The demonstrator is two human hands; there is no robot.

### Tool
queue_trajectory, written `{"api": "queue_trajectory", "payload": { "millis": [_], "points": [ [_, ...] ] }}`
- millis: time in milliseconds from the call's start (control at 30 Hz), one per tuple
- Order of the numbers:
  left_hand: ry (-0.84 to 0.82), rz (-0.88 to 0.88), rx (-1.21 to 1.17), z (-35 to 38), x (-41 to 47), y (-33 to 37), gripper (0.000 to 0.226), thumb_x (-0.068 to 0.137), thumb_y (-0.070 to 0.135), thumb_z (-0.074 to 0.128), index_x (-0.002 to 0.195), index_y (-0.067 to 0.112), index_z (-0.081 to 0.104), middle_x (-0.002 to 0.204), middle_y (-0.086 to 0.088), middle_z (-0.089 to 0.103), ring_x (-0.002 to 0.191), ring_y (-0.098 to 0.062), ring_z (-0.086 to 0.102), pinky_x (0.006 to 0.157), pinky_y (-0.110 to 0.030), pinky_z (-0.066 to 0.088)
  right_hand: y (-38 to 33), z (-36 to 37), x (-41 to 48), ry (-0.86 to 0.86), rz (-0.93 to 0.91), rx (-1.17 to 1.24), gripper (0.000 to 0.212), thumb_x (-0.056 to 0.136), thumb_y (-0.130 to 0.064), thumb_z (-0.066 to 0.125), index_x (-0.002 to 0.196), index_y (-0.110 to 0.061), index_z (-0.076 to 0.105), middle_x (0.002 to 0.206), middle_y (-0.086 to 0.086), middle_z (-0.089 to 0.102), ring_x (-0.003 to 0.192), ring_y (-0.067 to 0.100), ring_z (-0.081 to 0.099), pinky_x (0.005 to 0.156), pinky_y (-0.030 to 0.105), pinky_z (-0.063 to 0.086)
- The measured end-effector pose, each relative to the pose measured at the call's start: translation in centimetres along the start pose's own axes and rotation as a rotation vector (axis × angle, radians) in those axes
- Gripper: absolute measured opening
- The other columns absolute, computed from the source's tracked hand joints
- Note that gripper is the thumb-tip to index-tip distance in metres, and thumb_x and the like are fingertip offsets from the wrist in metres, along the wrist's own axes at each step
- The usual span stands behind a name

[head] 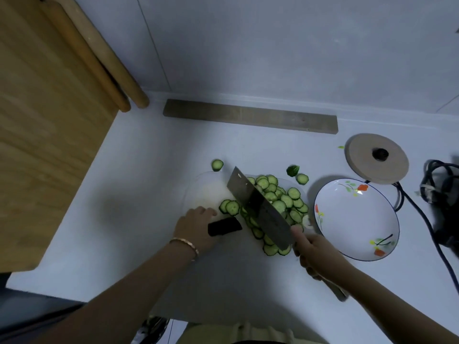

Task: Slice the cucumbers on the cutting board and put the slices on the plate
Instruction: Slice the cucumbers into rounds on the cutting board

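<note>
A pile of cucumber slices [278, 197] lies on the white cutting board [206, 189]. My right hand [314, 252] grips the handle of a cleaver [258, 207], whose blade lies tilted across the slices. My left hand [196, 227] rests on the board and holds a short dark cucumber stub [224, 226] beside the blade. A few slices [229, 207] sit just left of the blade. The flowered white plate [355, 219] stands to the right of the board and holds nothing.
Stray slices [217, 165] [302, 179] and a cucumber end [293, 170] lie beyond the board. A round wooden lid [376, 157] and black cables [437, 194] are at the right. A wooden strip [248, 119] lies along the wall, wooden boards [49, 120] at the left.
</note>
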State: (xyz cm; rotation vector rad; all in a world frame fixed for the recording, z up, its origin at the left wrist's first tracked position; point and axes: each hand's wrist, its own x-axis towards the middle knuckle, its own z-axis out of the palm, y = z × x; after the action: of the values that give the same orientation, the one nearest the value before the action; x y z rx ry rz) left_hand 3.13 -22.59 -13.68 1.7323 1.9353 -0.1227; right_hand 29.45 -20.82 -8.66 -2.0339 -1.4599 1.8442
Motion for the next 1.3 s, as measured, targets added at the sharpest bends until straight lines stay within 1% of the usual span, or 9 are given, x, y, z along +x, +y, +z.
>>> {"api": "queue_trajectory", "payload": {
  "millis": [100, 333, 500, 767, 833, 933, 1067, 1200, 1300],
  "points": [
    [0.027, 0.067, 0.198, 0.9, -0.5, -0.1, 0.047, 0.090, 0.029, 0.053, 0.135, 0.024, 0.040, 0.129, -0.001, 0.045, 0.117, -0.021, 0.044, 0.087, -0.031, 0.039, -0.3, 1.1, 0.8, -0.013, -0.015, -0.056, 0.054, 0.091, -0.057, 0.038, 0.067, -0.009, 0.048, 0.049, 0.002, 0.037, 0.035, 0.012, 0.029, 0.039, 0.019, 0.026],
    [0.175, 0.037, -0.040, 0.3, -1.5, -1.8, 0.039, 0.071, 0.009, 0.071, 0.109, 0.009, 0.062, 0.101, -0.015, 0.058, 0.090, -0.037, 0.056, 0.060, -0.037, 0.048, -1.2, 3.1, 1.7, -0.089, -0.019, -0.195, 0.053, 0.094, -0.055, 0.035, 0.067, -0.011, 0.048, 0.051, 0.001, 0.039, 0.036, 0.010, 0.031, 0.039, 0.018, 0.028],
    [0.103, -0.019, 0.122, 0.3, -1.5, -1.6, 0.044, 0.087, 0.023, 0.058, 0.128, 0.020, 0.045, 0.124, -0.005, 0.046, 0.110, -0.024, 0.044, 0.075, -0.030, 0.041, -0.9, 3.4, 1.5, -0.076, 0.027, -0.053, 0.054, 0.094, -0.055, 0.034, 0.066, -0.010, 0.047, 0.042, -0.003, 0.036, 0.032, 0.010, 0.029, 0.041, 0.018, 0.027],
    [0.128, -0.031, 0.196, 2.5, -0.9, 1.0, 0.047, 0.091, 0.024, 0.048, 0.136, 0.018, 0.037, 0.130, -0.006, 0.043, 0.116, -0.027, 0.041, 0.085, -0.033, 0.038, -1.1, 3.8, -0.5, -0.011, 0.021, 0.065, 0.052, 0.095, -0.053, 0.036, 0.064, -0.012, 0.040, 0.039, -0.004, 0.031, 0.030, 0.010, 0.027, 0.038, 0.016, 0.024],
    [0.232, 0.026, 0.108, 2.9, -1.3, 0.7, 0.045, 0.087, 0.031, 0.046, 0.129, 0.016, 0.051, 0.116, -0.010, 0.055, 0.103, -0.031, 0.053, 0.081, -0.038, 0.043, -1.6, 3.9, -1.0, 0.014, 0.024, 0.117, 0.050, 0.094, -0.053, 0.039, 0.064, -0.013, 0.036, 0.041, -0.004, 0.029, 0.030, 0.010, 0.025, 0.038, 0.015, 0.023],
    [0.386, 0.124, 0.001, 4.3, -1.3, -0.3, 0.042, 0.075, 0.029, 0.040, 0.099, 0.012, 0.070, 0.085, -0.011, 0.064, 0.069, -0.031, 0.063, 0.058, -0.036, 0.051, -2.3, 3.8, -1.3, 0.047, -0.006, 0.114, 0.048, 0.093, -0.053, 0.041, 0.067, -0.014, 0.035, 0.045, -0.003, 0.028, 0.033, 0.011, 0.025, 0.038, 0.016, 0.023],
    [0.441, 0.140, -0.108, 4.8, -0.9, -0.7, 0.037, 0.077, 0.031, 0.044, 0.091, 0.010, 0.071, 0.082, -0.010, 0.065, 0.069, -0.028, 0.061, 0.056, -0.034, 0.050, -3.0, 3.8, -1.2, 0.076, -0.023, 0.033, 0.048, 0.093, -0.053, 0.041, 0.066, -0.015, 0.033, 0.050, 0.001, 0.029, 0.038, 0.014, 0.026, 0.041, 0.018, 0.023],
    [0.533, 0.175, -0.148, 5.7, -0.6, -1.3, 0.038, 0.079, 0.034, 0.045, 0.093, 0.011, 0.071, 0.082, -0.007, 0.065, 0.077, -0.017, 0.041, 0.057, -0.032, 0.049, -3.1, 4.0, -1.1, 0.062, -0.065, -0.084, 0.051, 0.093, -0.054, 0.040, 0.061, -0.015, 0.031, 0.047, 0.002, 0.031, 0.036, 0.015, 0.026, 0.040, 0.018, 0.024],
    [0.551, 0.181, -0.165, 5.9, -0.5, -1.4, 0.038, 0.079, 0.032, 0.045, 0.095, 0.011, 0.072, 0.083, -0.007, 0.065, 0.078, -0.017, 0.039, 0.059, -0.033, 0.049, -3.2, 4.2, -1.0, 0.065, -0.086, -0.133, 0.052, 0.093, -0.053, 0.039, 0.061, -0.012, 0.034, 0.046, 0.001, 0.033, 0.033, 0.013, 0.029, 0.039, 0.018, 0.025]
  ]
}}
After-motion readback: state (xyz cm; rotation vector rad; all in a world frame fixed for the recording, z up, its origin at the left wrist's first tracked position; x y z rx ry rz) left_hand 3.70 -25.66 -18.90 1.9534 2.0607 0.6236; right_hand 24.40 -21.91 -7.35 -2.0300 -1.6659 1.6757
